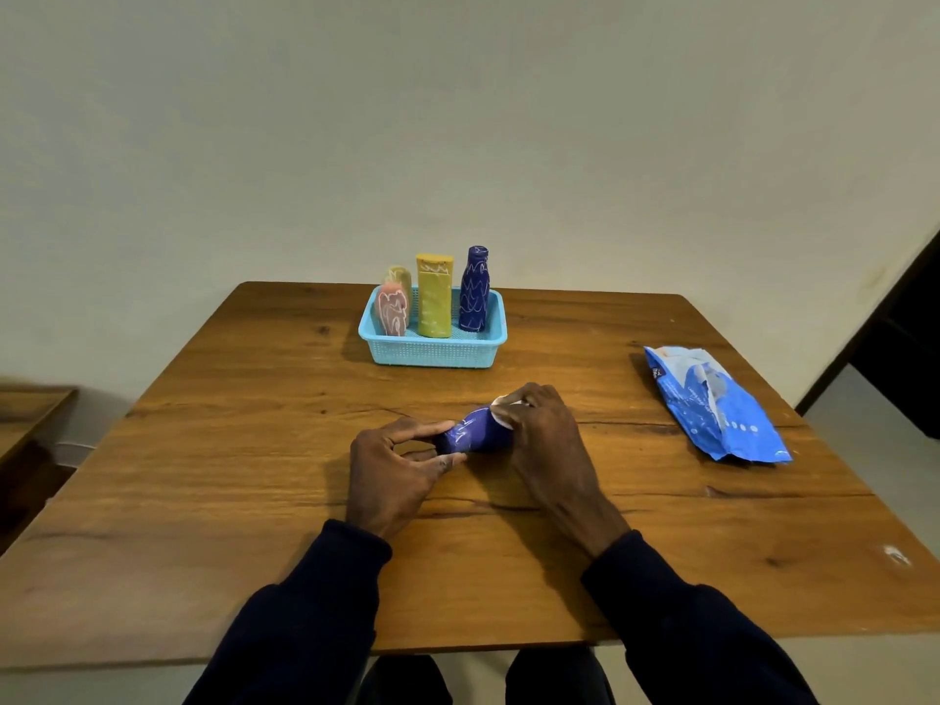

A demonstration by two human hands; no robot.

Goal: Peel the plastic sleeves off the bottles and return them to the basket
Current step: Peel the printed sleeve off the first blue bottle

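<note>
Your left hand (391,470) pinches one end of the blue bottle (460,439) between thumb and forefinger, with the other fingers curled loosely beneath. Your right hand (547,440) curls over the opposite end, its fingertips closed on a white patch (504,400) that shows past the edge of the plastic sleeve (483,428). The bottle lies on its side between your two hands, low over the table (254,450) near its middle; whether it touches the wood does not show. No writing can be read on it, only pale scribbled lines.

Beyond your hands stands the light blue basket (432,354) with four bottles upright in it: a pink bottle (390,310) at the left, a pale bottle (400,276) just behind it, a yellow bottle (434,297) in the middle and a dark blue bottle (474,290) at the right, all marked with white squiggles. Well off to your right lies a blue packet (717,404); its white print is too small to read.
</note>
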